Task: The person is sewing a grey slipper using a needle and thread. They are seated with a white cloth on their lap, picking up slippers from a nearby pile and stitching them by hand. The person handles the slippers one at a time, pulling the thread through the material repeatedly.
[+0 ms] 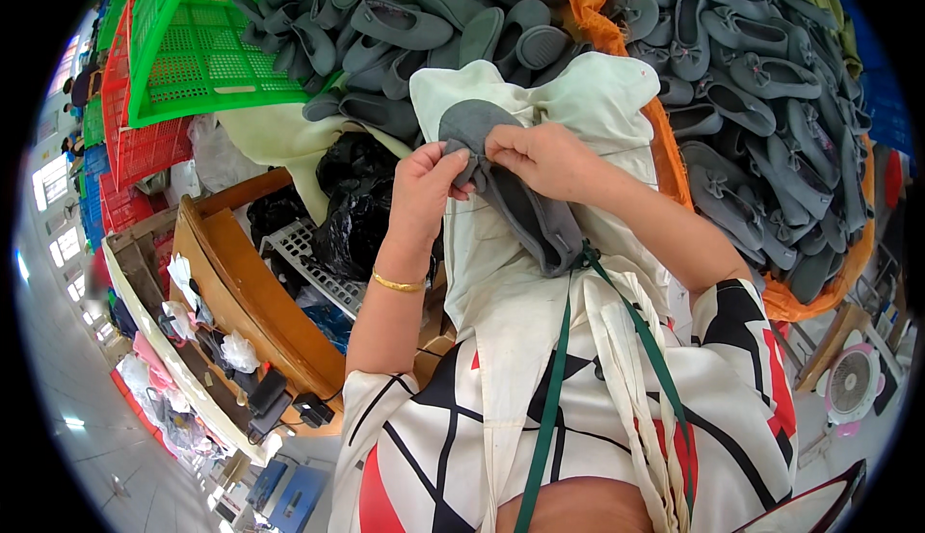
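A dark grey fabric slip-on shoe (530, 213) lies over the white apron (501, 326) on my lap. Its rounded toe points away from me and its heel toward my body. My left hand (430, 174) pinches the left edge of the shoe near the toe, thumb and fingers pressed together. Opposite it, my right hand (541, 159) has its fingers closed on the upper at the toe end. Whatever small detail sits between the fingertips is hidden. Green straps (551, 408) hang down from beside the heel.
Grey shoes (405, 24) are heaped beyond my lap, partly in front of a green plastic crate (207, 66). An orange sack (673, 162) at the right holds many more. To the left stand a wooden drawer unit (236, 282) and black plastic bags (361, 215). A small fan (854, 382) sits far right.
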The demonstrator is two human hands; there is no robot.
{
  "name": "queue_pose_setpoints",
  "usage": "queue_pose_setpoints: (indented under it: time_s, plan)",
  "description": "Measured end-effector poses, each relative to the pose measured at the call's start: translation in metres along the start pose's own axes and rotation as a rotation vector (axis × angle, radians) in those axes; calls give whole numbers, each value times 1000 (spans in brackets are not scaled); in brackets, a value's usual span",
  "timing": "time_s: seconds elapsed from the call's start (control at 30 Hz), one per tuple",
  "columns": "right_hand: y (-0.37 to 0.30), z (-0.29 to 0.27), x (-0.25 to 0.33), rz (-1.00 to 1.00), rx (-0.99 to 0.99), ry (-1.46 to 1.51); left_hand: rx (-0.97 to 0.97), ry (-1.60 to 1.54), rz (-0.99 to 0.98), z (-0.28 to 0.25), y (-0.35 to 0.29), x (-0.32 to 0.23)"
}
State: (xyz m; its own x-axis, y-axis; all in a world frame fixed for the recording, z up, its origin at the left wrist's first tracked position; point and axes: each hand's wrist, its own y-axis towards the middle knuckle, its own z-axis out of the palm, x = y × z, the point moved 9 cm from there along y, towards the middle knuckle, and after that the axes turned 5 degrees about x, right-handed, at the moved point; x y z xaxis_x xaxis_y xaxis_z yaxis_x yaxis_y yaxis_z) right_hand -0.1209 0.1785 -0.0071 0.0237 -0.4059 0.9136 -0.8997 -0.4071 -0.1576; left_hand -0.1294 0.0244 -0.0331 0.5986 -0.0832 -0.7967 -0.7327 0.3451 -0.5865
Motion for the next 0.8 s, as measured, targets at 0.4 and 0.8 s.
queue_pose_setpoints:
  time_s: [0.4,0.8]
  plan:
    - [0,3,-3,41,-114,80,56,-173,-14,1,1,8]
    - [8,-11,-2,21,-118,72,12,-194,24,-2,5,13]
